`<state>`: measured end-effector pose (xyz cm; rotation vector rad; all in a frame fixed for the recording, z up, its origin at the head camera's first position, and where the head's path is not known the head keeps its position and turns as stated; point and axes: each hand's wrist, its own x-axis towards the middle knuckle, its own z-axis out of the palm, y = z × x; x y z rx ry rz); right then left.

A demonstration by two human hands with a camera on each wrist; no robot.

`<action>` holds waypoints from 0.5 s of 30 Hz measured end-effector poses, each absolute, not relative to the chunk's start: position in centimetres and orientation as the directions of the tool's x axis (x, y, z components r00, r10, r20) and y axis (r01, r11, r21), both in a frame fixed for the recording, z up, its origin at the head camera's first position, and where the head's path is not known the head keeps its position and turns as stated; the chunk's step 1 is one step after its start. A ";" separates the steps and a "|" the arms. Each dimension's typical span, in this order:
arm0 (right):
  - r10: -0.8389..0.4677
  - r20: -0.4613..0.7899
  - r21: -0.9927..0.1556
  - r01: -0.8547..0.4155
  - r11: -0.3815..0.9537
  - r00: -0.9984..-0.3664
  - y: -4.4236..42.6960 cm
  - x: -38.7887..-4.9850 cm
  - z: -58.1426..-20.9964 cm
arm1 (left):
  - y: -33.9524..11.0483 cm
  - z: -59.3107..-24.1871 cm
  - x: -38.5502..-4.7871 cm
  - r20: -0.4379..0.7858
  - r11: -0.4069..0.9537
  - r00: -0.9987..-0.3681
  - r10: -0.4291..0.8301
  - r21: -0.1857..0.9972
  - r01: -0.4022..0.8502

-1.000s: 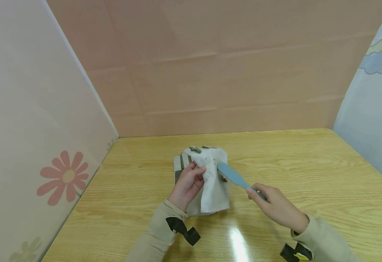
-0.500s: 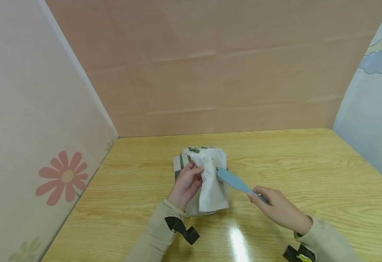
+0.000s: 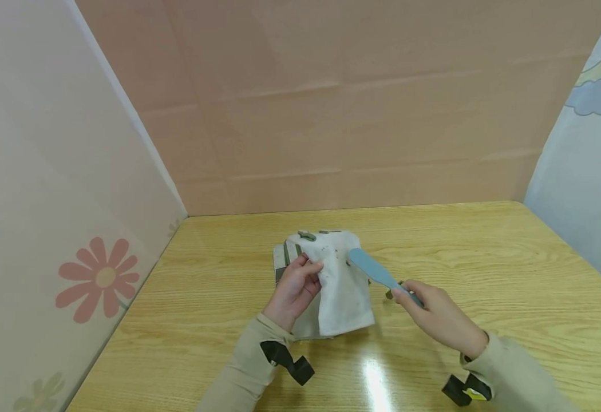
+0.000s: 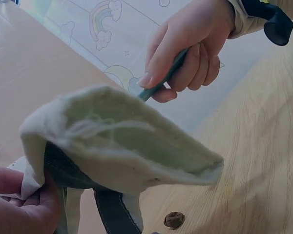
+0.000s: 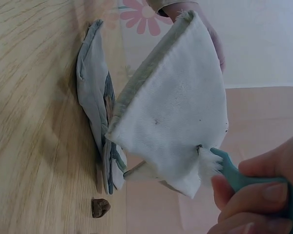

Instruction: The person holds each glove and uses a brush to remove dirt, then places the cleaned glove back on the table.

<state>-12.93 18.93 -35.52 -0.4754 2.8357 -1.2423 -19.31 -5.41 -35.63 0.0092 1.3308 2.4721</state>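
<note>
A white cloth item with dark green straps [image 3: 343, 303], dotted with small dark specks, stands raised above the table; its exact kind cannot be told. My left hand [image 3: 296, 289] pinches its left side between thumb and fingers. My right hand [image 3: 437, 317] grips the handle of a blue brush [image 3: 375, 269], whose flat back faces up. In the right wrist view, the brush's white bristles [image 5: 209, 163] touch the cloth next to a dark spot. A small brown lump [image 4: 174, 220] lies on the wood to the right of the cloth.
The wood-grain table [image 3: 218, 257] extends around both hands. A brown paper-like panel [image 3: 357, 114] stands at the back. A wall with a printed pink flower [image 3: 106, 278] rises on the left, a cloud-printed wall [image 3: 596, 97] on the right.
The brush has dipped a little, then risen along the cloth. The cloth's lower right corner has swung outward to the right. A brown lump now shows beside my right fingers. My left hand stays put.
</note>
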 end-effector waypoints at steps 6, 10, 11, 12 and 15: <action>-0.311 0.109 -0.724 -0.290 0.626 -0.944 18.5 -13.0 -35.9 | -5.4 -35.9 -19.5 -0.149 -0.508 -0.951 0.272 0.817 -0.273; -0.341 0.099 -0.727 -0.302 0.617 -0.935 18.5 -12.7 -36.3 | -5.5 -36.0 -19.6 -0.149 -0.513 -0.954 0.259 0.816 -0.267; -0.351 0.099 -0.726 -0.309 0.614 -0.931 18.6 -12.6 -36.4 | -5.5 -36.0 -19.6 -0.146 -0.516 -0.955 0.258 0.815 -0.264; -0.361 0.099 -0.727 -0.315 0.610 -0.927 18.7 -12.5 -36.4 | -5.6 -36.0 -19.6 -0.147 -0.517 -0.955 0.258 0.814 -0.265; -0.367 0.114 -0.724 -0.330 0.606 -0.923 18.9 -12.2 -36.5 | -5.7 -35.8 -19.6 -0.144 -0.524 -0.955 0.260 0.809 -0.265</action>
